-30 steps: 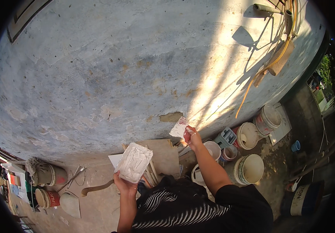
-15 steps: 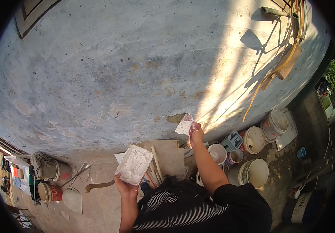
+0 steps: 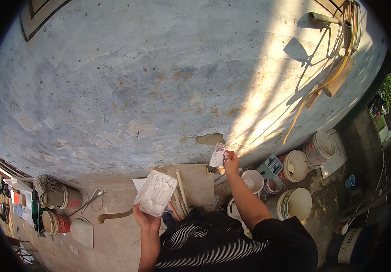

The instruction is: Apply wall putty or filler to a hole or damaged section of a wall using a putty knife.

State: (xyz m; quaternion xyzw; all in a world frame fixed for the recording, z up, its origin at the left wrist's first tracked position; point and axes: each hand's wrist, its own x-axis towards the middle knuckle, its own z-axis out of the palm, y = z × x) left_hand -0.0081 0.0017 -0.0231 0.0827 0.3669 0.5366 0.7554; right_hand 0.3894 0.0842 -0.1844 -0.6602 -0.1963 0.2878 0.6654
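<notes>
Wall (image 3: 159, 81): rough matt plaster, blotchy grey, one bare brown patch (image 3: 210, 138) where the skin is gone. Putty knife (image 3: 217, 155) blade caked in matt white filler. Hawk board (image 3: 155, 193) coated with lumpy white paste. Buckets (image 3: 295, 204): smeared plastic. Floor (image 3: 114, 235): dusty concrete.

Your left hand (image 3: 146, 221) is mostly hidden behind the white-smeared board (image 3: 156, 193) it holds; only palm edge and fingertips show. Your right hand (image 3: 230, 159) covers the handle of the putty knife (image 3: 217, 155), so you can't tell how the fingers sit on it. Your torso blocks the near ends of the wood strips (image 3: 180, 196) and part of a bucket (image 3: 234, 209). Far left clutter (image 3: 16, 204) is too small and warped to identify. The dark drum (image 3: 353, 247) at near right is cut off by the black rim. Contents of the pale tubs (image 3: 295, 204) are washed out by sun glare.
</notes>
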